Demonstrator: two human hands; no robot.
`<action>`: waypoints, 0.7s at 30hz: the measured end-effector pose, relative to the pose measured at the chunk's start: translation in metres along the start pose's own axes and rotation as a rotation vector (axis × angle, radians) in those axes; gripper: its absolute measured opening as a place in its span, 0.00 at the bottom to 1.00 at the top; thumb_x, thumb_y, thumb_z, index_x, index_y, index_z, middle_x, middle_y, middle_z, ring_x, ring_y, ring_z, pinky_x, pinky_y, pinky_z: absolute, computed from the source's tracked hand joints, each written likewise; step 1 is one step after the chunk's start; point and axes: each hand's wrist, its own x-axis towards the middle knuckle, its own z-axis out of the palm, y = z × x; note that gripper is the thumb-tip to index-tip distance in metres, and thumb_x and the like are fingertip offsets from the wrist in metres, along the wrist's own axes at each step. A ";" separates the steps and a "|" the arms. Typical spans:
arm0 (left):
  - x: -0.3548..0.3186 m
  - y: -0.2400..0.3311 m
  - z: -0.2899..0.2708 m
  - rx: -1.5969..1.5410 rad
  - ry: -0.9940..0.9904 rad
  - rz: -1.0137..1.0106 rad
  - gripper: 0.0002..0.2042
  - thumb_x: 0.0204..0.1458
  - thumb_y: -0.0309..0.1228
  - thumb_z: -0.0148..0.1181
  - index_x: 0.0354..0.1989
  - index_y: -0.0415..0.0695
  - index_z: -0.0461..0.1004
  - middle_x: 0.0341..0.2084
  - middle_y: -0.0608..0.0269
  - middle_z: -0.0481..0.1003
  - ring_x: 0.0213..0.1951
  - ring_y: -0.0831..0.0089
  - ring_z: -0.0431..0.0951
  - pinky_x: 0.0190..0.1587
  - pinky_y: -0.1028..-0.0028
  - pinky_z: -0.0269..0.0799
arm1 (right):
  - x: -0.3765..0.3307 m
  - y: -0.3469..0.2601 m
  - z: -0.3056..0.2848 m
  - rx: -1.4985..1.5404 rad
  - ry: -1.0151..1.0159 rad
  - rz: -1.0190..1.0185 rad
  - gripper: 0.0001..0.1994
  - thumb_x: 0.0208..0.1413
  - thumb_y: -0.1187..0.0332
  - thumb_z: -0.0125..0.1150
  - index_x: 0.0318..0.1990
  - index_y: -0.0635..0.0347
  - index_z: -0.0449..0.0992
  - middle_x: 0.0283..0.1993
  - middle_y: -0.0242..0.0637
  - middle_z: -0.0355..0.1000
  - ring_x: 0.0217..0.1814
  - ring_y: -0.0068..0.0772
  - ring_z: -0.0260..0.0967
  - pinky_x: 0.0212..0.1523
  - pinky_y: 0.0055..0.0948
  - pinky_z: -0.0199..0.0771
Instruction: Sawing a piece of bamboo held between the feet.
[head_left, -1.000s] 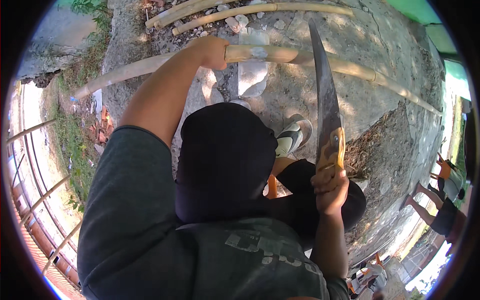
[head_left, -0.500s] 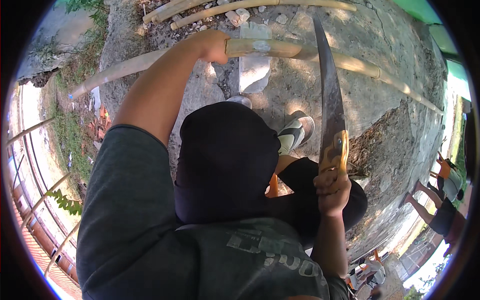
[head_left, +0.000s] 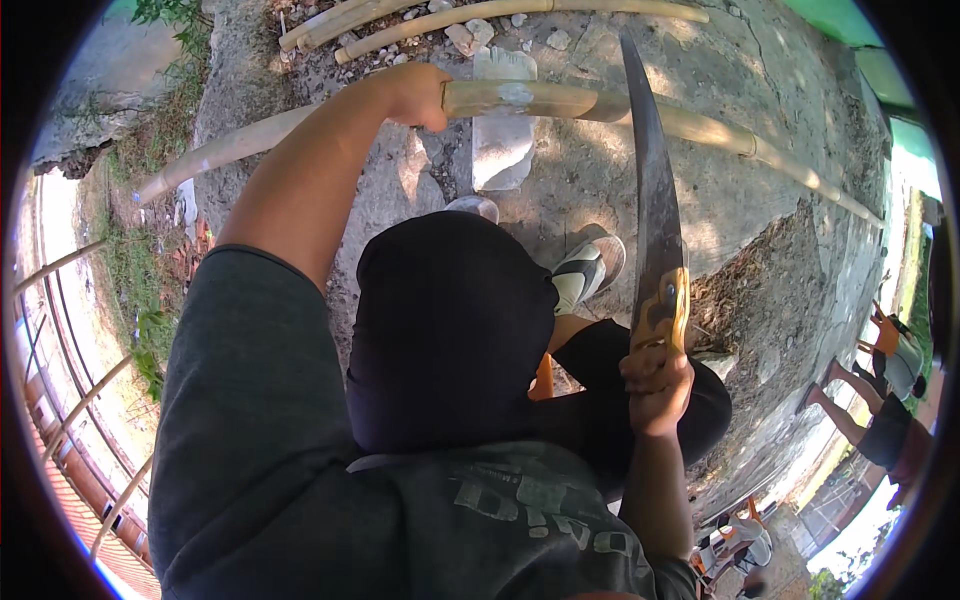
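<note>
A long bamboo pole (head_left: pixel 570 101) lies crosswise in front of me, over a pale flat block (head_left: pixel 503 155). My left hand (head_left: pixel 418 93) is closed round the pole, just left of the block. In my right hand (head_left: pixel 658 385) is the yellow-brown handle of a handsaw (head_left: pixel 657 190). The saw's long dark blade points away from me and crosses the pole to the right of the block, its tip beyond the pole. Whether the teeth touch the bamboo I cannot tell.
More bamboo poles (head_left: pixel 520 10) lie at the far side among broken stones (head_left: pixel 468 38). My shoe (head_left: pixel 592 268) is on the concrete ground between me and the pole. A rough, broken patch of earth (head_left: pixel 745 290) lies right of the saw. Other people (head_left: pixel 885 400) are at the far right.
The view has shifted slightly. My left hand keeps its place on the pole, and the saw stays across it with hardly any visible movement.
</note>
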 end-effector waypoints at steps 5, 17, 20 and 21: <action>0.029 0.014 0.000 -0.028 0.005 0.062 0.23 0.31 0.31 0.67 0.43 0.44 0.78 0.31 0.53 0.81 0.33 0.58 0.81 0.39 0.64 0.76 | 0.159 -0.027 0.050 -0.156 -0.017 -0.098 0.20 0.67 0.51 0.40 0.27 0.55 0.62 0.17 0.28 0.54 0.17 0.21 0.47 0.20 0.23 0.48; 0.007 0.011 -0.008 -0.027 -0.047 0.040 0.21 0.33 0.31 0.67 0.41 0.43 0.77 0.26 0.56 0.79 0.28 0.67 0.79 0.33 0.66 0.75 | 0.062 -0.001 0.008 -0.041 -0.032 -0.042 0.23 0.65 0.46 0.39 0.28 0.55 0.62 0.15 0.30 0.54 0.15 0.25 0.49 0.24 0.27 0.58; 0.033 0.011 -0.001 -0.064 -0.069 0.061 0.21 0.34 0.32 0.67 0.42 0.42 0.77 0.26 0.56 0.79 0.28 0.67 0.79 0.33 0.66 0.75 | 0.146 -0.021 0.049 -0.244 -0.095 -0.113 0.20 0.67 0.51 0.39 0.26 0.54 0.61 0.15 0.27 0.52 0.17 0.23 0.46 0.23 0.26 0.53; 0.025 0.012 0.002 -0.142 -0.150 0.028 0.22 0.34 0.32 0.67 0.42 0.41 0.77 0.26 0.56 0.79 0.28 0.67 0.79 0.33 0.66 0.75 | 0.140 -0.027 0.054 -0.243 -0.102 -0.105 0.20 0.67 0.51 0.39 0.26 0.54 0.61 0.15 0.27 0.52 0.17 0.23 0.46 0.23 0.26 0.53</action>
